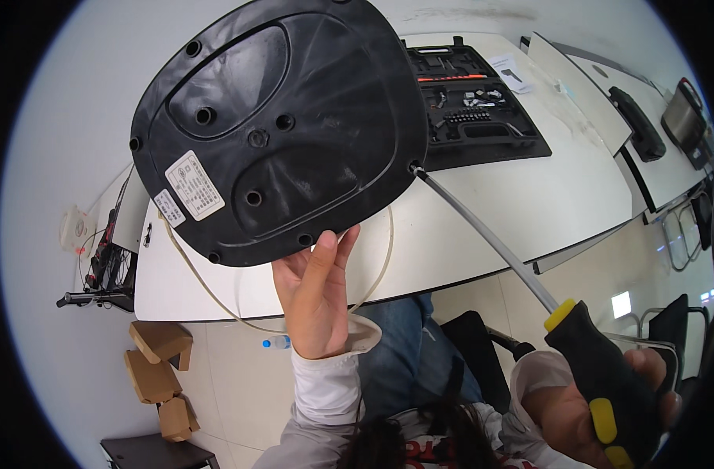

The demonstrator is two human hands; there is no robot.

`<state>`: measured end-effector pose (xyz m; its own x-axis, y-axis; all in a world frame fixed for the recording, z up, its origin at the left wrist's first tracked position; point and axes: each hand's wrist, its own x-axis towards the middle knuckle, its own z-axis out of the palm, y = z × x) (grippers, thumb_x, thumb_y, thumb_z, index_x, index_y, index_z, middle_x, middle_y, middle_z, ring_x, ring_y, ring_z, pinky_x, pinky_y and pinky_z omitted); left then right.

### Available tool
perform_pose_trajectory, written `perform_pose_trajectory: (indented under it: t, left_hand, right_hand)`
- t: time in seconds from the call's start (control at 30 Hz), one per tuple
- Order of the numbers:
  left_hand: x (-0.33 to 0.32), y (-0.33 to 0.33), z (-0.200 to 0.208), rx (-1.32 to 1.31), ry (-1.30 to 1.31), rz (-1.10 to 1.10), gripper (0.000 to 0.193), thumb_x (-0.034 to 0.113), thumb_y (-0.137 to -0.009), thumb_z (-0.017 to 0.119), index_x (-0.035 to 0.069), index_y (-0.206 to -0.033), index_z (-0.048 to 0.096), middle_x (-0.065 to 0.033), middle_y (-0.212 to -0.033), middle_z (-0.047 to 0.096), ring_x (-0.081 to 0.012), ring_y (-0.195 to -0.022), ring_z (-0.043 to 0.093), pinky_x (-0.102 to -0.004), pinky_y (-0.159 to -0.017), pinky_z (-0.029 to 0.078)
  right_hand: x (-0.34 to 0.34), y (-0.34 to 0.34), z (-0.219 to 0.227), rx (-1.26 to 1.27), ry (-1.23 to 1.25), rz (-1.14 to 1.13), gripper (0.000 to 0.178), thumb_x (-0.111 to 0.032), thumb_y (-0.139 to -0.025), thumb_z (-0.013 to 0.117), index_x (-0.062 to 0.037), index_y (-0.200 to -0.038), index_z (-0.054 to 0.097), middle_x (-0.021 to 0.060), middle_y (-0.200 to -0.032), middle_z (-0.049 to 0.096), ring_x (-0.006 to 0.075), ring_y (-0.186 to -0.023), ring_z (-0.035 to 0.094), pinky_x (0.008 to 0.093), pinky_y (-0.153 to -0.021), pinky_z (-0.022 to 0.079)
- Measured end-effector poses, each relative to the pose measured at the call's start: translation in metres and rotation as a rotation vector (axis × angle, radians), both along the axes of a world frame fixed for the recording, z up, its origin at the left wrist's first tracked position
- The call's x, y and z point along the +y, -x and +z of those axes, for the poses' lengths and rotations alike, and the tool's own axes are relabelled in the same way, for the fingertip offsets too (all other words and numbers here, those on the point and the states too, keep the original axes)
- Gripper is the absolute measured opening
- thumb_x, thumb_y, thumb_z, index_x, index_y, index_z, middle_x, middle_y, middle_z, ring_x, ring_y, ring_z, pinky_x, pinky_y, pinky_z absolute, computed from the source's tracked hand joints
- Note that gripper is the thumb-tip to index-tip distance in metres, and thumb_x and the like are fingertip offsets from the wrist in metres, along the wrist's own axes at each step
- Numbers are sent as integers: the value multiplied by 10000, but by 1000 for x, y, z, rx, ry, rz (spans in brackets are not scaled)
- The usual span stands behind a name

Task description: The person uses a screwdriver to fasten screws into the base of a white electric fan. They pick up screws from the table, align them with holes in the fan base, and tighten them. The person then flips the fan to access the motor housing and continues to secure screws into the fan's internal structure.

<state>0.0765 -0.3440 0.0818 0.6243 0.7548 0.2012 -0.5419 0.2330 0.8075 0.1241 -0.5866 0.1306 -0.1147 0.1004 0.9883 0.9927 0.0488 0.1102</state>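
A large black plastic base (pixel 326 148) is held up above the table with its underside toward me. It has several round holes and a white printed label (pixel 194 187). My left hand (pixel 314 293) grips its lower edge, thumb on the near side and the other fingers partly hidden behind. My right hand (pixel 560 418) is closed around the black and yellow handle of a long screwdriver (pixel 490 238). The screwdriver's tip meets a hole at the right edge of the base; whether a screw sits there is hidden. A pale cable (pixel 203 283) hangs in a loop below the base.
Behind the base, an open black tool case (pixel 494 148) with bits lies on the white table (pixel 564 207). A paper sheet (pixel 510 73) lies beside it. Cardboard boxes (pixel 155 375) and a bottle (pixel 277 342) are on the floor at left. Chairs (pixel 669 336) stand at right.
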Motion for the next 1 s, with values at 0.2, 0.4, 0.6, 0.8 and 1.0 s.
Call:
perform_pose_trajectory:
  t: [0.2, 0.4, 0.6, 0.8, 1.0]
  left_hand:
    - [-3, 3, -3, 19, 35, 21, 412, 63, -837, 568, -10, -1200, 386, -139, -1123, 547, -262, -1012, 569, -344, -917, 461]
    - [-4, 2, -3, 14, 41, 21, 413, 60, -834, 572, -11, -1197, 390, -137, -1116, 550, -255, -1007, 571, -346, -914, 463]
    - [-4, 2, -5, 5, 51, 13, 411, 56, -830, 576, -8, -1195, 397, -133, -1112, 552, -248, -1000, 573, -347, -917, 461]
    - [-3, 2, -5, 14, 57, 7, 397, 56, -829, 577, -3, -1184, 410, -125, -1087, 566, -233, -982, 580, -346, -917, 463]
    - [-4, 3, -5, 4, 62, 19, 375, 55, -830, 579, -2, -1167, 425, -119, -1039, 591, -217, -948, 593, -351, -917, 465]
  right_hand:
    - [-21, -6, 7, -49, 263, -62, 725, -71, -845, 509, -339, -1360, 74, 207, -1243, 335, 431, -816, 556, 399, -651, 534]
    - [-7, 10, -2, 238, 54, 170, 648, -76, -838, 537, -261, -1340, 170, 365, -1096, 412, 430, -817, 560, 399, -681, 525]
    - [-9, 12, 1, 233, 118, 121, 653, -74, -824, 559, -290, -1321, 195, 314, -1147, 406, 440, -833, 557, 414, -709, 529]
    - [-15, 6, 10, 184, 134, 69, 587, -169, -853, 533, -341, -1313, 211, 197, -1250, 364, 445, -858, 552, 421, -737, 538]
    - [-3, 16, 8, 583, 65, 641, 589, -397, -864, 526, -161, -1339, 267, 358, -1198, 329, 385, -882, 564, 303, -663, 553]
